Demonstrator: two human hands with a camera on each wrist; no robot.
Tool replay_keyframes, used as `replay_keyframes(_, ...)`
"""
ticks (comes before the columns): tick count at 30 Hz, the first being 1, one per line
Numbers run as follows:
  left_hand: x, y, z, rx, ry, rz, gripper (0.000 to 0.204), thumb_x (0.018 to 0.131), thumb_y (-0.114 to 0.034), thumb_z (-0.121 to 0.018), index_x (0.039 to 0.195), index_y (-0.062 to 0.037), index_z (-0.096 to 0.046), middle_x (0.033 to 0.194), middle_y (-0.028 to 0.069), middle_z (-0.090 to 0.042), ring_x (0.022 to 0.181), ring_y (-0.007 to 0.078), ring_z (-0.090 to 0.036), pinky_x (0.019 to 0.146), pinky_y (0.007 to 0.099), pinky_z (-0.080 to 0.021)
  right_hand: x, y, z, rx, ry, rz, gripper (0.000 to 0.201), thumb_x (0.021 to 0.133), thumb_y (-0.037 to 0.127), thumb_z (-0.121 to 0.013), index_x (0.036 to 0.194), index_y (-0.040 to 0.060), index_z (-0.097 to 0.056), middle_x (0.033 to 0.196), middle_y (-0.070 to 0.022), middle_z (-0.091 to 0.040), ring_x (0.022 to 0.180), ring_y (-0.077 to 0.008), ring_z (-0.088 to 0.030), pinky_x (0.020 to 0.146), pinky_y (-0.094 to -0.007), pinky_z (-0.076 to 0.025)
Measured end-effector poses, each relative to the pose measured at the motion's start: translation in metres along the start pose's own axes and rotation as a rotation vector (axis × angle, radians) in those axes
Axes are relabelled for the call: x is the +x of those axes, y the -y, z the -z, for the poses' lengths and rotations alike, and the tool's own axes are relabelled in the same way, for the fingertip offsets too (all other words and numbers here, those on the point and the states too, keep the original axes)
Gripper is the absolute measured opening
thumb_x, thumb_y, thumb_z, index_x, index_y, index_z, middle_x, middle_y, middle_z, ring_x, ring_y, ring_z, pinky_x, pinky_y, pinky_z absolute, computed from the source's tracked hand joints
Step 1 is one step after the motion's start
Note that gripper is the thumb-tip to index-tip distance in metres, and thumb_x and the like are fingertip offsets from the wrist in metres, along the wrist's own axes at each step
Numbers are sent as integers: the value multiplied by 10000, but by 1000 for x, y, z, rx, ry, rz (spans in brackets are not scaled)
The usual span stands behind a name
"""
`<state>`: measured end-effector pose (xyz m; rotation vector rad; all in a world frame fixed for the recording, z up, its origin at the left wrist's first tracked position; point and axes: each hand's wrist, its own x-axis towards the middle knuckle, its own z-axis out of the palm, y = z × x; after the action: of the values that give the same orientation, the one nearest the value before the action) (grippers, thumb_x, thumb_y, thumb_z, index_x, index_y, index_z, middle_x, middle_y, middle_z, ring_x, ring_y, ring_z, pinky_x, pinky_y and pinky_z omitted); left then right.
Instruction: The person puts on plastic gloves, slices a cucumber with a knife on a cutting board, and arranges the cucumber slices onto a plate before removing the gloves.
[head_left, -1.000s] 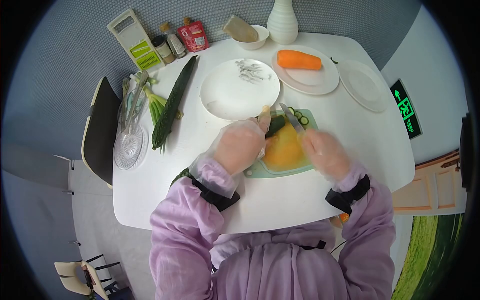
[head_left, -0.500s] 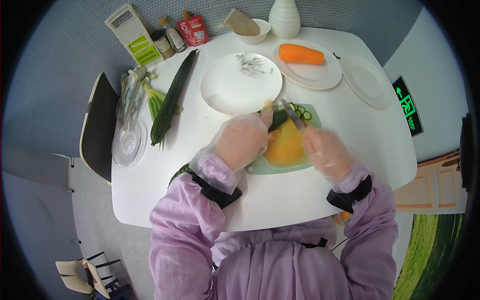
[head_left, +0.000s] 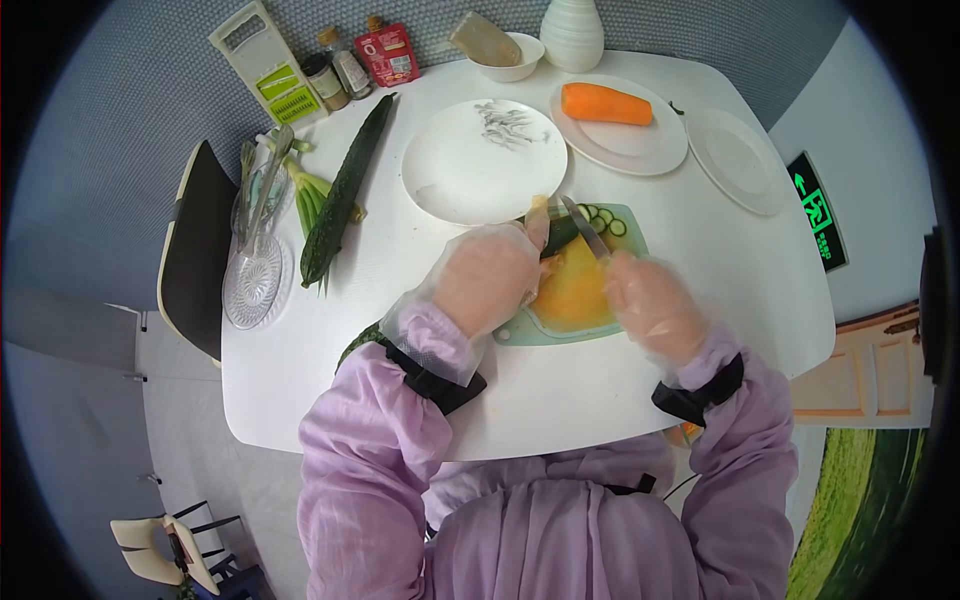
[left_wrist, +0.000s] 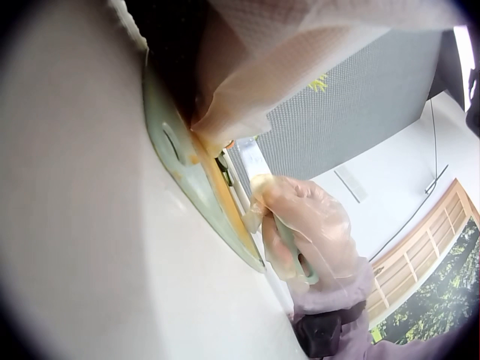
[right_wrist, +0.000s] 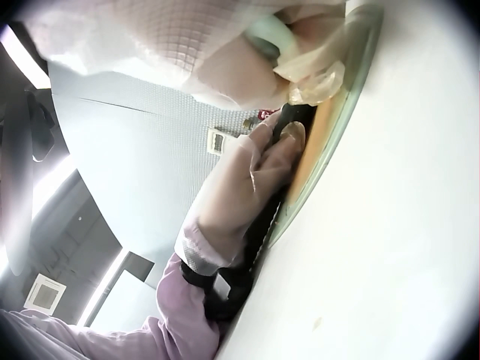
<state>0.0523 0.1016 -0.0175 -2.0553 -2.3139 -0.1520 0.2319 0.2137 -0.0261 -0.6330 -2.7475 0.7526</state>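
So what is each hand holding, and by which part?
The right hand grips the knife by its handle; the left hand holds the cucumber on the board, near its cut end.

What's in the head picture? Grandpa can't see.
A plastic-gloved right hand holds a silver-bladed knife beside a dark green cucumber held by the gloved left hand on a pale green board; beyond, an orange carrot lies on a white plate.

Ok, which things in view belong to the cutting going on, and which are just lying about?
In use, it seems:
knife in right hand
cucumber under left hand
slices
cutting board

Lying about, apparently:
carrot
long whole cucumber
grater
red pouch
white vase
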Motion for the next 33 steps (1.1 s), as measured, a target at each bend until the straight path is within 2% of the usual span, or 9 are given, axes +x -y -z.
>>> replay_keyframes(4,0,-2,1,19,-6,6,525,858,-320,-558,1231,34,-456,727,124,-583,677,281,-589,611,396,-467,2,-4,-11,-40,5,-14,130,859,120,-470,846,-8,-483,678,-203,-561,659,-410,-549,577,-480,-419)
replay_keyframes(7,1,1,-5,-28,-40,-5,493,861,-319,-554,1197,33,-471,718,128,-584,668,295,-589,605,408,-467,1,-5,-13,-127,-35,121,127,854,120,-474,842,-7,-485,659,-198,-554,648,-406,-550,572,-475,-421)
replay_keyframes(13,0,0,-4,-39,-55,8,426,864,-315,-552,1116,24,-499,710,130,-583,664,303,-588,588,415,-466,-1,-2,-13,-92,51,-33,133,849,124,-479,842,-8,-484,647,-197,-547,634,-413,-538,559,-475,-416)
replay_keyframes(16,1,0,-7,5,-62,-8,427,863,-313,-551,1120,24,-499,705,123,-578,656,293,-587,583,409,-466,0,-5,-16,-60,-48,35,139,847,129,-485,828,-8,-487,639,-198,-543,634,-417,-533,557,-479,-411)
replay_keyframes(22,-1,0,-1,31,-22,-11,506,863,-326,-546,1207,36,-464,710,107,-575,653,277,-586,581,400,-467,1,1,-7,-66,123,-47,115,769,84,-531,798,-24,-509,689,-208,-569,659,-394,-558,586,-465,-435)
replay_keyframes(24,-2,0,-3,39,-33,-10,510,863,-325,-546,1214,36,-460,711,107,-574,655,275,-585,583,398,-467,-2,-9,-13,30,-15,182,144,840,126,-487,819,-16,-494,631,-194,-535,615,-408,-517,561,-478,-409)
replay_keyframes(28,-1,-2,-1,19,-38,-11,518,863,-320,-547,1227,36,-451,714,108,-576,660,270,-583,598,391,-468,-1,-9,-17,-45,-27,92,116,767,91,-531,781,-24,-540,684,-201,-567,653,-391,-556,582,-458,-440)
replay_keyframes(31,-1,0,-2,14,-29,-15,517,863,-316,-548,1229,36,-447,722,113,-581,674,272,-589,612,386,-473,1,-5,-10,-87,76,80,114,762,91,-531,788,-19,-540,669,-199,-567,634,-402,-550,569,-465,-433)
replay_keyframes(33,-2,0,-2,47,-22,-8,516,864,-313,-548,1229,37,-446,726,117,-582,683,277,-591,616,388,-473,0,-4,-4,-128,233,62,203,805,120,-530,953,-15,-561,840,-206,-606,792,-378,-582,695,-438,-468)
